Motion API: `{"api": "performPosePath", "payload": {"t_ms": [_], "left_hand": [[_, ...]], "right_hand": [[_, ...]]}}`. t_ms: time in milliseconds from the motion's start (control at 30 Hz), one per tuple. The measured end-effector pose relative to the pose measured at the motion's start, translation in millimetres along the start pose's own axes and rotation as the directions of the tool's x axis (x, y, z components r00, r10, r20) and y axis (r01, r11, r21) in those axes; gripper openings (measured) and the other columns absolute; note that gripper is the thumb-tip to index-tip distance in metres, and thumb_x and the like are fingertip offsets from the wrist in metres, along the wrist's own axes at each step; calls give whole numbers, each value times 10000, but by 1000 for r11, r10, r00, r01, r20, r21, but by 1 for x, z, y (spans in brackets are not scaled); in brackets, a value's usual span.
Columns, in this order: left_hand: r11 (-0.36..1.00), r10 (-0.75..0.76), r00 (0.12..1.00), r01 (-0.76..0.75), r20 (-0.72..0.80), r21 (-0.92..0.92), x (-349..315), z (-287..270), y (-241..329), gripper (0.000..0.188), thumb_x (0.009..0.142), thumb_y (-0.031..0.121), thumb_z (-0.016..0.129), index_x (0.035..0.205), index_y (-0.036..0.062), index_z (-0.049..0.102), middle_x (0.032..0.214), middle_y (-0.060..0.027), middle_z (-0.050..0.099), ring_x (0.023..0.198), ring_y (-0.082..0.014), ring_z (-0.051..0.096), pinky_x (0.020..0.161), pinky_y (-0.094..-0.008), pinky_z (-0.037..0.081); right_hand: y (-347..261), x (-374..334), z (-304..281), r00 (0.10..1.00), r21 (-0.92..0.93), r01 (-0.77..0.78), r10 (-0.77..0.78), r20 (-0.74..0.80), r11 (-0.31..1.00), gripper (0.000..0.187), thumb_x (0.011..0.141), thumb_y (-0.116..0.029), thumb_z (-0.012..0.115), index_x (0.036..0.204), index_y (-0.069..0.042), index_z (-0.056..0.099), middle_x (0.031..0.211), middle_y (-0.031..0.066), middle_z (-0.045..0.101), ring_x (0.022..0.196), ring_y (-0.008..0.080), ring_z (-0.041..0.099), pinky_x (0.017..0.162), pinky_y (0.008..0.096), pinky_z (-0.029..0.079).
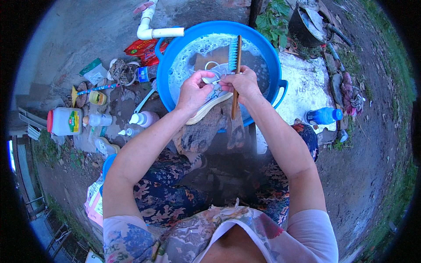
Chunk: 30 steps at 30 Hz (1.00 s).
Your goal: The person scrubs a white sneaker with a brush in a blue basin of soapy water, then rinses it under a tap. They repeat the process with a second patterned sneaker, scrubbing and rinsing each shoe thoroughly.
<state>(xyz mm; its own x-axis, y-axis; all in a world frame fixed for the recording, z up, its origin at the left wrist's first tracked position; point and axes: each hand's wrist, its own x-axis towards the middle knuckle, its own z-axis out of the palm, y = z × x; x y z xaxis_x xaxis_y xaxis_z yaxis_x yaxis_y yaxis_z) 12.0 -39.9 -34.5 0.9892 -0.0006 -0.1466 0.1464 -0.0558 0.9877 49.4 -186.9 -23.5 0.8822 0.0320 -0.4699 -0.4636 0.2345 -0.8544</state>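
Note:
A pale grey and white sneaker (211, 106) lies tilted on a wet stone slab (197, 138) at the near rim of a blue plastic tub (163, 72). My left hand (192, 91) is closed, its thumb and fingers pinching the shoe's upper near the laces. Held upright in my right hand (244, 84) is a scrubbing brush (239, 50) with a wooden handle and light blue bristles. That hand's thumb and forefinger also meet at the laces, close to the left fingertips. A white loop (211, 64) stands up beyond the fingers. Exactly what each fingertip grips is partly hidden.
Sudsy water (188, 52) fills the tub, under a white pipe (169, 32). Bottles, a white jug (68, 121), a long-handled brush (144, 101) and another shoe (105, 146) stand left. A blue bottle (323, 115) lies on a white slab (302, 83) at right.

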Motion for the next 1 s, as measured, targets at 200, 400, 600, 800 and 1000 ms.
{"api": "performPosePath", "payload": {"t_ms": [200, 400, 600, 800, 1000], "left_hand": [[999, 16, 1000, -16, -3, 30, 0, 1, 0, 249, 786, -42, 587, 1025, 29, 589, 860, -23, 609, 748, -71, 552, 662, -217, 449], [999, 26, 1000, -26, -4, 48, 1, 0, -3, 238, 788, -38, 591, 1017, 28, 591, 859, -21, 614, 745, -71, 556, 666, -218, 453], [996, 72, 997, -71, -7, 58, 2, -1, -5, 238, 778, -30, 612, 1004, 34, 577, 868, -30, 617, 772, -83, 578, 688, -227, 473], [967, 154, 988, -146, -24, 209, 3, -6, -14, 213, 743, 18, 667, 939, 23, 586, 931, -71, 572, 792, -139, 618, 708, -263, 508], [911, 211, 977, -193, -10, 365, -1, -5, -5, 127, 738, 57, 681, 838, 12, 617, 909, -88, 560, 767, -168, 624, 697, -272, 510]], "right_hand": [[-1, 0, 0, 999, -16, 7, -7, -46, 1000, 353, 695, 104, 650, 1000, 53, 480, 774, 139, 624, 604, 189, 640, 484, 268, 534], [0, -1, 1, 999, -57, 21, -23, -39, 998, 350, 697, 91, 658, 1003, 57, 491, 780, 142, 627, 615, 190, 643, 491, 272, 535], [1, -3, 2, 999, -16, -33, 33, -10, 999, 313, 687, 80, 665, 960, 50, 516, 744, 126, 628, 600, 181, 640, 463, 265, 514], [3, -1, -2, 991, -61, -125, 127, 28, 990, 259, 681, 60, 683, 899, 18, 549, 673, 102, 616, 554, 147, 621, 389, 244, 405], [6, -1, 0, 993, -110, -121, 119, -27, 986, 201, 681, 52, 686, 826, 2, 557, 637, 77, 597, 468, 121, 549, 368, 238, 334]]}}
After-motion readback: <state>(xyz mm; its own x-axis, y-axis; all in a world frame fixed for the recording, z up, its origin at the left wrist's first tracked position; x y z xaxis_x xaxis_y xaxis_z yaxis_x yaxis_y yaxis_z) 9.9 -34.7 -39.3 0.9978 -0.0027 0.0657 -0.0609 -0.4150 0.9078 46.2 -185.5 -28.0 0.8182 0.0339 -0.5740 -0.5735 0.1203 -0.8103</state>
